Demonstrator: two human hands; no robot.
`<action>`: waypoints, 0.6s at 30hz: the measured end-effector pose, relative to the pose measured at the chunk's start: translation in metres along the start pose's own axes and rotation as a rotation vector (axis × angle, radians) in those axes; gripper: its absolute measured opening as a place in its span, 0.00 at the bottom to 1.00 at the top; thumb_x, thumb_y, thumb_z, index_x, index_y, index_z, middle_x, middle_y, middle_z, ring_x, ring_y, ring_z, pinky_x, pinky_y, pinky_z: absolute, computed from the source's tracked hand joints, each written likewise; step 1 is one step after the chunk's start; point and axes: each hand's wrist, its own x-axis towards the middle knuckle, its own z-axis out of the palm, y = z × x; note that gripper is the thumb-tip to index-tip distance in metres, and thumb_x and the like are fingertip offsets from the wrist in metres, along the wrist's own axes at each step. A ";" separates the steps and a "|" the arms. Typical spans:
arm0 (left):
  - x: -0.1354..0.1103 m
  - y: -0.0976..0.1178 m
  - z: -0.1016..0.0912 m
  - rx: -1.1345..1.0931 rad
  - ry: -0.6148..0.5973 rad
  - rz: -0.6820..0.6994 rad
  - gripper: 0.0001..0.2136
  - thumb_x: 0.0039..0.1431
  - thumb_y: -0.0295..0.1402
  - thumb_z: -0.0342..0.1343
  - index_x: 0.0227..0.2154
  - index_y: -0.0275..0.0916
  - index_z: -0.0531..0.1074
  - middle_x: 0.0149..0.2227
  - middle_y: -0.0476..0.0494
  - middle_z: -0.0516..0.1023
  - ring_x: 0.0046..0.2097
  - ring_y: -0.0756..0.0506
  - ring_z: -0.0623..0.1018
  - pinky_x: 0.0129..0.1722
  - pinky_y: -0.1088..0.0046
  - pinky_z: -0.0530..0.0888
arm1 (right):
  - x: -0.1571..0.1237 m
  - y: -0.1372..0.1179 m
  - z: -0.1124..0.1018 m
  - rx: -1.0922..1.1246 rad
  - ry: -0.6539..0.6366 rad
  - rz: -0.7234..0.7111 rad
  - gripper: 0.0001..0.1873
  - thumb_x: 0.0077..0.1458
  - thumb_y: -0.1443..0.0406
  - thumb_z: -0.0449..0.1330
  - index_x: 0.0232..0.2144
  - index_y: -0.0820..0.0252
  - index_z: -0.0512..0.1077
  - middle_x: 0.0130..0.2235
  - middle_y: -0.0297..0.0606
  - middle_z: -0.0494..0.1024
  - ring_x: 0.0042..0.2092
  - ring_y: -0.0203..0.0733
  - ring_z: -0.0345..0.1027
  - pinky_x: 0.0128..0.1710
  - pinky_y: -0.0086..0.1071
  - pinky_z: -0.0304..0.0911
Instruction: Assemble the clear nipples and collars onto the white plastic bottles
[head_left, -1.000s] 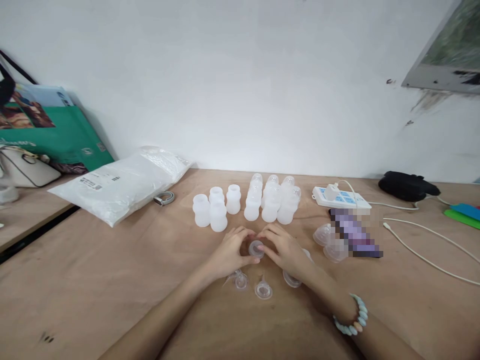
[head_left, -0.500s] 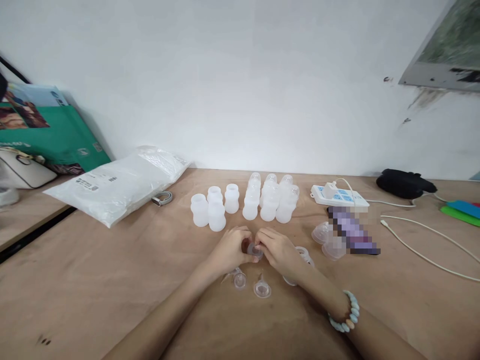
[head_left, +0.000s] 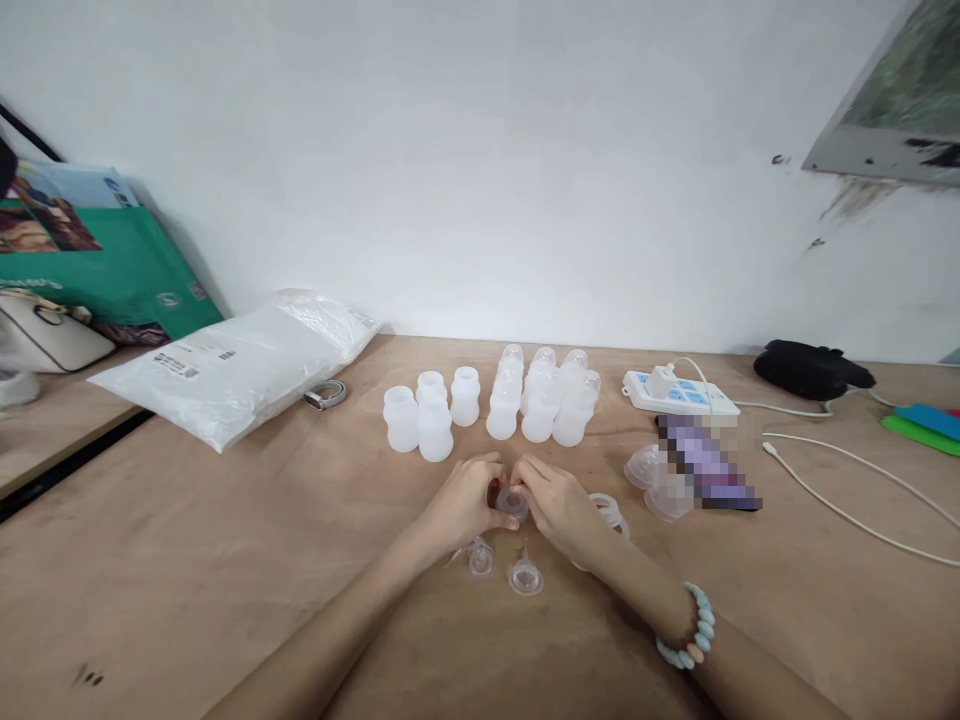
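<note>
While my forearms run up from the bottom edge of the frame, my left hand (head_left: 461, 505) and right hand (head_left: 559, 505) meet at its centre, fingertips of both pinched on one small clear silicone piece (head_left: 513, 502) held just above the table (head_left: 225, 560). Gripping it from two sides lets me steady it with one hand and work it with the other, I judge. A bead bracelet (head_left: 688, 640) sits on my right wrist.

Just below my hands, two loose clear pieces (head_left: 502, 568) lie on the wood, near enough to pick up without stretching. A clear ring (head_left: 609, 508) peeks out just right of my right hand, and further right a few clear domed covers (head_left: 656, 482) sit beside a blurred-out object.

Above my hands, in the middle of the frame, stand two clusters: open white bottles (head_left: 429, 418) on the left and capped bottles (head_left: 541, 398) on the right, upright and kept apart, probably sorted by how finished they are.

Toward the upper left lies a sealed plastic bag (head_left: 240, 365), with a green box (head_left: 112, 270) behind it. At the right, a white power strip (head_left: 679, 392) trails its cable (head_left: 847, 480) across the wood.
</note>
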 end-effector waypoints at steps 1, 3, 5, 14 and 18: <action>0.000 0.000 0.000 0.003 0.001 -0.001 0.14 0.39 0.26 0.72 0.23 0.37 0.69 0.30 0.54 0.67 0.30 0.49 0.68 0.29 0.75 0.61 | 0.000 0.000 0.000 0.000 0.000 -0.002 0.10 0.62 0.74 0.48 0.30 0.57 0.62 0.32 0.38 0.71 0.32 0.42 0.64 0.32 0.33 0.59; 0.000 -0.001 0.000 0.009 0.002 -0.002 0.14 0.39 0.28 0.72 0.24 0.37 0.70 0.30 0.54 0.68 0.30 0.49 0.68 0.28 0.74 0.61 | -0.001 -0.001 -0.001 0.000 -0.002 -0.006 0.11 0.63 0.73 0.47 0.30 0.57 0.62 0.33 0.39 0.71 0.32 0.43 0.64 0.32 0.34 0.59; 0.000 -0.001 0.000 0.021 0.003 0.001 0.13 0.40 0.29 0.71 0.24 0.37 0.70 0.30 0.53 0.69 0.31 0.48 0.69 0.29 0.74 0.61 | -0.001 -0.002 -0.003 0.001 -0.007 -0.012 0.11 0.63 0.73 0.47 0.29 0.57 0.62 0.32 0.39 0.71 0.32 0.43 0.64 0.31 0.34 0.59; -0.012 0.007 -0.014 0.055 0.007 0.061 0.18 0.42 0.36 0.71 0.39 0.42 0.78 0.39 0.46 0.78 0.42 0.39 0.77 0.39 0.65 0.72 | -0.002 -0.007 -0.026 0.329 -0.081 0.280 0.15 0.59 0.62 0.60 0.47 0.57 0.64 0.46 0.42 0.75 0.46 0.48 0.71 0.45 0.40 0.65; -0.014 0.024 -0.054 0.098 0.180 0.079 0.25 0.45 0.37 0.69 0.49 0.48 0.74 0.51 0.46 0.77 0.52 0.36 0.75 0.50 0.60 0.72 | -0.002 -0.009 -0.034 0.324 -0.181 0.305 0.27 0.55 0.59 0.64 0.54 0.59 0.61 0.52 0.46 0.73 0.52 0.52 0.68 0.51 0.45 0.64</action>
